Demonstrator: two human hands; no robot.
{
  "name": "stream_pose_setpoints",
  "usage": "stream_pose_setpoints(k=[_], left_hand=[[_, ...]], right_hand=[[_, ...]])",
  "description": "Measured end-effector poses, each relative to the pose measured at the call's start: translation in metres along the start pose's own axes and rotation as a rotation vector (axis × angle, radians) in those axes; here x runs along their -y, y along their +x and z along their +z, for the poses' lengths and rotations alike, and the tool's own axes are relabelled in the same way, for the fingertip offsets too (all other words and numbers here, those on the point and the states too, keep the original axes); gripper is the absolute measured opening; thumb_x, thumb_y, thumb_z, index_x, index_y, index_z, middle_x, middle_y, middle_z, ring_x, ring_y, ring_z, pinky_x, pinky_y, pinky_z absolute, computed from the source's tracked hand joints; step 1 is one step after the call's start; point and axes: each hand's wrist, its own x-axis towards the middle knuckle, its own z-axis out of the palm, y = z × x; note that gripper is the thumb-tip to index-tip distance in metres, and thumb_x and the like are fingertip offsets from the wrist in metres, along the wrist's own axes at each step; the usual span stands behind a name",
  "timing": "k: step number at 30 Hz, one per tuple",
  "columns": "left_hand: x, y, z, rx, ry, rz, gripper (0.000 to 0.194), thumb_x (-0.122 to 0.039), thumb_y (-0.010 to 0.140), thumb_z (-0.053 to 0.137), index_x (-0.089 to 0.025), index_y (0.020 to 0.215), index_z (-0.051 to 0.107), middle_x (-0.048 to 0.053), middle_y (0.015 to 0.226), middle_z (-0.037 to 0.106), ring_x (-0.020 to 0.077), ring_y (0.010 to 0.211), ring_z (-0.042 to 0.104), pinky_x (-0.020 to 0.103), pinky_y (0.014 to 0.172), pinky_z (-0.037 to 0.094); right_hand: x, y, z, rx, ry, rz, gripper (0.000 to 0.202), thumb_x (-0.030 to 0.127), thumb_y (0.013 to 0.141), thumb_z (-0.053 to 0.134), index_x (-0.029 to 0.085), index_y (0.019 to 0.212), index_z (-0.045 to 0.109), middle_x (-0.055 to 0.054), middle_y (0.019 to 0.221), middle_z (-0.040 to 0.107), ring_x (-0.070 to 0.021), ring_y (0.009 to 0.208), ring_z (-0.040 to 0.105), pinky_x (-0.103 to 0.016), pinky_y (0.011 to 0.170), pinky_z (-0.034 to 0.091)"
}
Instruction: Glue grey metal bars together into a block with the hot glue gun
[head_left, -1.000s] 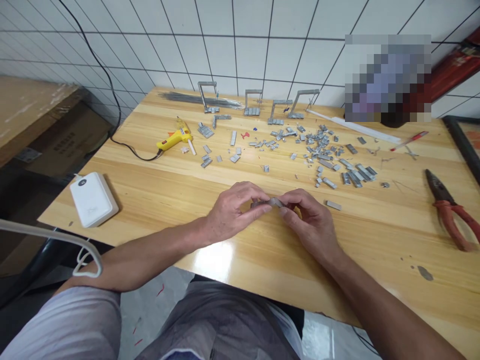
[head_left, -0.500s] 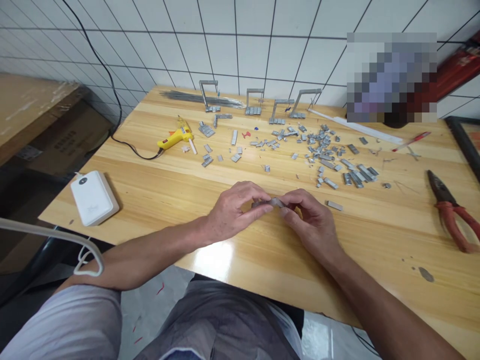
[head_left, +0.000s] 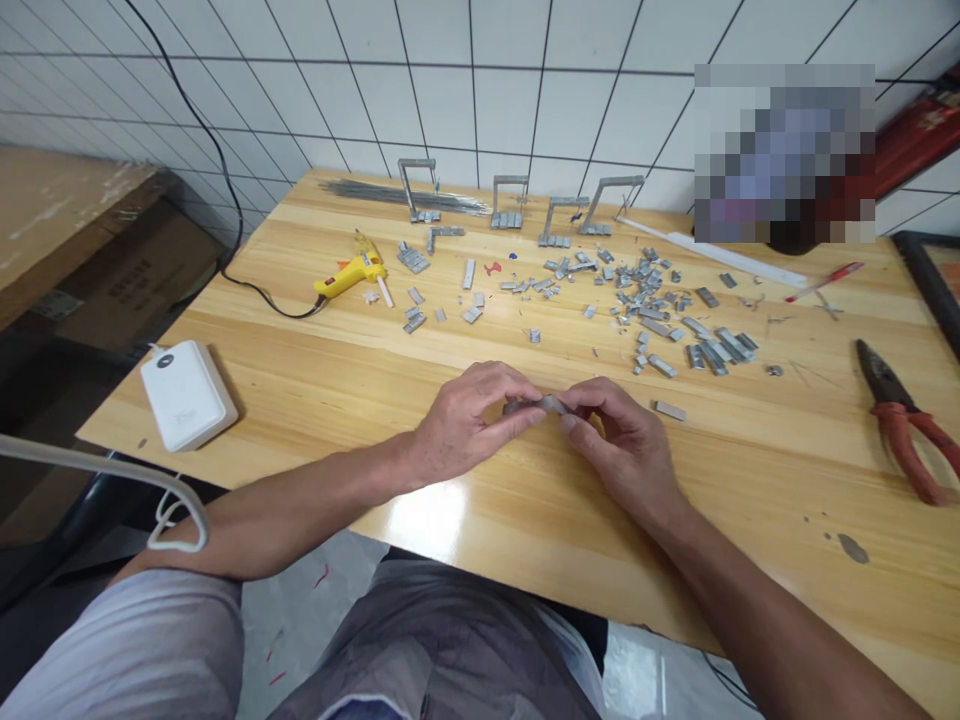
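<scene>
Between thumb and fingers, my left hand point(head_left: 472, 415) pinches one end of a small grey metal-looking strip point(head_left: 553, 404). My right hand point(head_left: 626, 435) grips the other end, so the strip spans the short gap between both hands just above the table. Its ends are covered by my fingers, and its exact kind cannot be made out. A loose grey flat piece point(head_left: 670, 410) lies just right of my right hand. Beyond my hands, many similar grey pieces point(head_left: 649, 290) are scattered in a heap.
Several grey angled stands point(head_left: 507, 203) line the back near the tiled wall, beside thin metal rods point(head_left: 405, 198). A yellow glue gun point(head_left: 349, 275) and a white power bank point(head_left: 189, 395) are at left. Red-handled pliers point(head_left: 904, 420) and a red pen point(head_left: 823, 283) lie at right.
</scene>
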Motion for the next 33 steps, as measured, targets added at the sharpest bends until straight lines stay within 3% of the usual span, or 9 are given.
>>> stream_pose_setpoints(k=[10,33], left_hand=[[0.0004,-0.0004,0.0004,0.001,-0.006,0.004,0.008,-0.022,0.097,0.075,-0.019,0.104,0.072,0.005,0.091,0.08,0.0161,0.084,0.074,0.03,0.078,0.058],[0.0008,-0.0005,0.0007,0.0,0.016,-0.019,0.008,-0.025,0.097,0.076,-0.019,0.1,0.07,0.004,0.089,0.078,0.0152,0.081,0.073,0.03,0.077,0.056]], right_hand=[[0.0037,0.0011,0.0005,-0.009,-0.018,0.016,0.007,0.031,0.094,0.074,0.029,0.1,0.078,-0.002,0.087,0.069,-0.017,0.078,0.061,-0.034,0.071,0.05],[0.0011,0.0008,0.0012,-0.011,-0.016,-0.045,0.018,0.015,0.092,0.071,0.029,0.101,0.077,0.0,0.089,0.069,-0.0151,0.079,0.062,-0.032,0.073,0.05]])
